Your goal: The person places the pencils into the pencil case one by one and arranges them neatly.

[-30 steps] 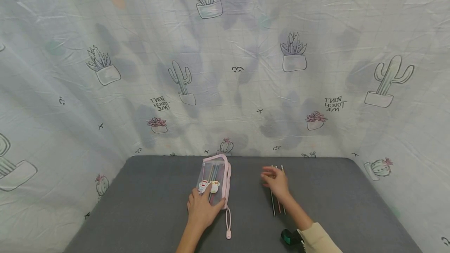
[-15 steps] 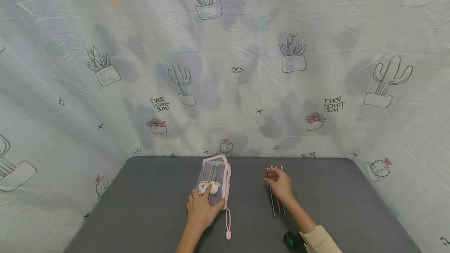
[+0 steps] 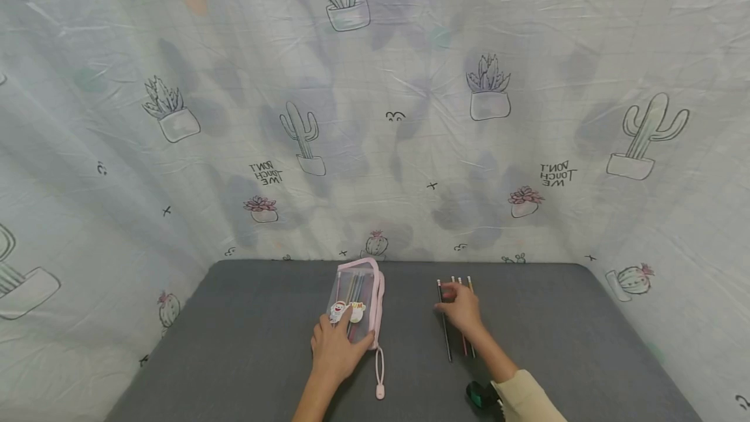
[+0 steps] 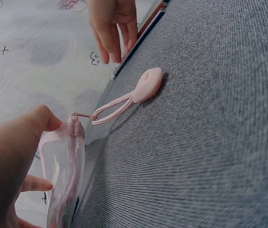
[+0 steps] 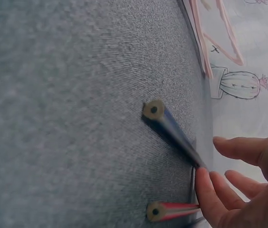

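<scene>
A see-through pencil case (image 3: 362,327) with pink trim and cartoon stickers lies on the table with several pencils inside. My left hand (image 3: 336,347) holds it across its near end. In the left wrist view the thumb (image 4: 48,118) is at the zip corner and a finger (image 4: 36,184) touches the clear face. To the right, several pencils lie lengthwise. My right hand (image 3: 461,308) is over their far part. Its fingertips touch the dark pencil (image 5: 172,135), the leftmost, while the thumb (image 5: 238,148) stands apart from it. A red pencil (image 5: 172,210) lies beside it.
The case's pink zip loop (image 3: 380,373) lies toward me on the grey table (image 3: 252,344). A black and green object (image 3: 480,396) shows by the right sleeve. A cactus-print curtain (image 3: 375,168) hangs behind the table and at both sides.
My right hand shifted slightly right, then back left. The dark pencil has moved left, away from the other pencils. My left hand and the pencil case have stayed put.
</scene>
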Demonstrator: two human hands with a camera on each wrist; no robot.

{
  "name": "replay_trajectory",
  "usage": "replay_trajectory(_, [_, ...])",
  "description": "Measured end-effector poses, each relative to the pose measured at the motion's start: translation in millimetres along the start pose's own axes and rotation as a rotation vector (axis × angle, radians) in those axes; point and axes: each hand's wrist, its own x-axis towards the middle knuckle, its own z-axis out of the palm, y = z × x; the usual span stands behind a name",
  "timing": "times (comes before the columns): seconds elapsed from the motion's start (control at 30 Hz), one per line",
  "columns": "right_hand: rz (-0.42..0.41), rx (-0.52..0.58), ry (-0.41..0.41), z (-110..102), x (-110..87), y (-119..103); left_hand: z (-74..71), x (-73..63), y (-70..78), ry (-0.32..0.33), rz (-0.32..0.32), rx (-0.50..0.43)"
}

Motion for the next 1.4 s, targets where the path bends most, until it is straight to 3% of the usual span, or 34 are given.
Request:
replay_trajectory(0.4, [0.078,-0.121,-0.075,5,11.0,-8,0.3,0.0,0.2,-0.005,-0.004,0.001])
replay_trajectory(0.6, [0.159,0.0,-0.127,6,16.2,-8,1.2,0.4,-0.4,-0.014,-0.008,0.006])
replay_trajectory(0.87, [0.178,0.088,-0.161,1,16.6,-9,1.0,0.1,-0.4,-0.013,-0.009,0.011])
replay_trajectory(1.1, [0.244,0.163,-0.207,0,18.8,-11,2.6,0.0,-1.8,-0.016,-0.011,0.006])
replay_trajectory(1.4, [0.3,0.347,-0.3,-2,20.5,-8,3.7,-0.5,-2.3,-0.008,-0.011,0.002])
